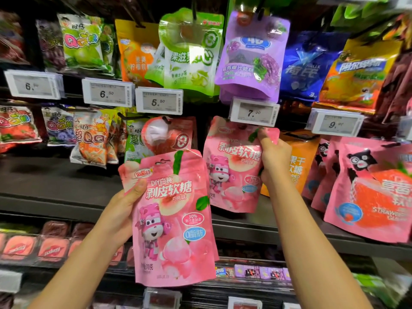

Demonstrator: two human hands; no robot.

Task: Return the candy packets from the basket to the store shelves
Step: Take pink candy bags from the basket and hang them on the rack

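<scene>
My left hand (124, 210) grips a pink peach candy packet (174, 221) by its left edge and holds it upright in front of the shelves. A second, matching pink peach packet (231, 166) hangs at the middle row under the 7.00 price tag (253, 112). My right hand (275, 156) is closed on that packet's upper right corner and right edge, up against the display. The hook behind it is hidden. The basket is out of view.
Hanging rows of candy bags fill the shelves: a green packet (191, 56), a purple packet (250, 56), an orange packet (296, 166) and pink strawberry packets (376, 192) right of my right hand. Price tags stick out along the rails. A dark shelf ledge (55, 188) runs at the left.
</scene>
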